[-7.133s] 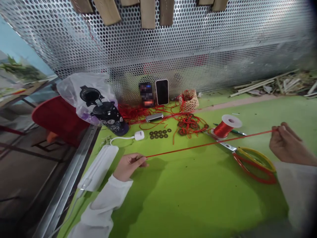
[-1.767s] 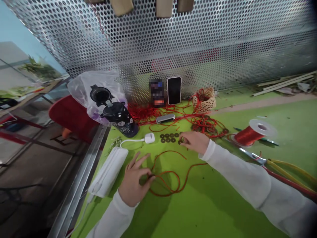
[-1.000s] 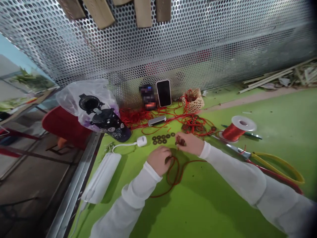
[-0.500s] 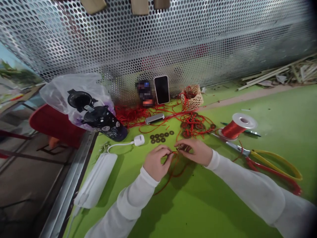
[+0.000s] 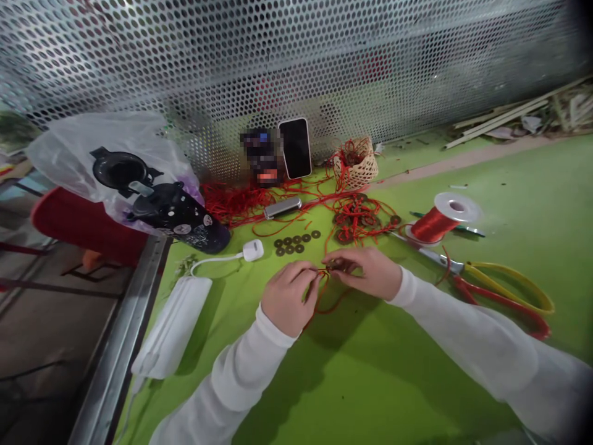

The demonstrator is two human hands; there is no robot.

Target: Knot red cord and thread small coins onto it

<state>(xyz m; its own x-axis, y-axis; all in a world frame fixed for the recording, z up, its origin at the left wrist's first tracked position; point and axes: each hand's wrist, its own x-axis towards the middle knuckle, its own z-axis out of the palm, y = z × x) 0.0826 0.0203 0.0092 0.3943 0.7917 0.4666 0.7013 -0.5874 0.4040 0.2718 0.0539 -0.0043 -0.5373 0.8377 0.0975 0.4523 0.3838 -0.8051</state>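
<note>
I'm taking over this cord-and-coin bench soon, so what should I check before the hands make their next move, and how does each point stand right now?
1. Both hands on the red cord: ok, the left hand and the right hand pinch it where their fingertips meet.
2. Coin in the right hand's fingers: cannot tell, something dark shows there but is too small to tell.
3. Spare coins within reach: ok, they lie in rows just beyond the hands.
4. Scissors apart from the hands: ok, they lie to the right beside the spool.
5. Slack cord free of the tangled pile: cannot tell.
</note>
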